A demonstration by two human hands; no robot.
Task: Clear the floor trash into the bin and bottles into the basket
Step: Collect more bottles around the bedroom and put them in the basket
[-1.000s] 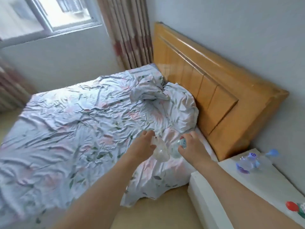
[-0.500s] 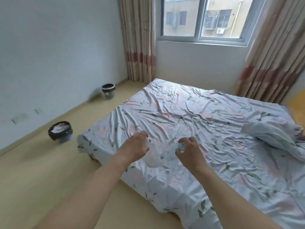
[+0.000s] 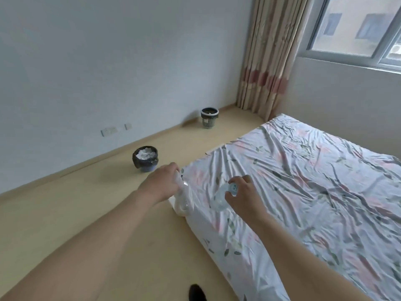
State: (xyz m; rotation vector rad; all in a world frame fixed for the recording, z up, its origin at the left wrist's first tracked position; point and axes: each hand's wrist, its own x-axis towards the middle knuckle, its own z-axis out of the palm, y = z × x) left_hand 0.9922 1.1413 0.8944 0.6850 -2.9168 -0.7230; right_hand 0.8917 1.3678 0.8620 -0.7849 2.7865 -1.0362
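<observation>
Two bottles in hand, basket run not finished yet

Left hand [image 3: 159, 183] is gripping a clear crumpled plastic bottle [image 3: 184, 198], right hand [image 3: 243, 193] is gripping another clear blue-capped bottle [image 3: 223, 197], both over the floral-sheeted bed [image 3: 303, 181] corner. Black-lined bin [image 3: 145, 158] of paper and white lattice basket [image 3: 209, 118] are sitting beyond the bed, by the wall.

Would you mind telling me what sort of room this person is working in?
Most likely a bedroom: a bed with a wrinkled floral sheet fills the right side, striped beige curtains hang beside a window, and a pale wooden floor runs along the wall.
</observation>
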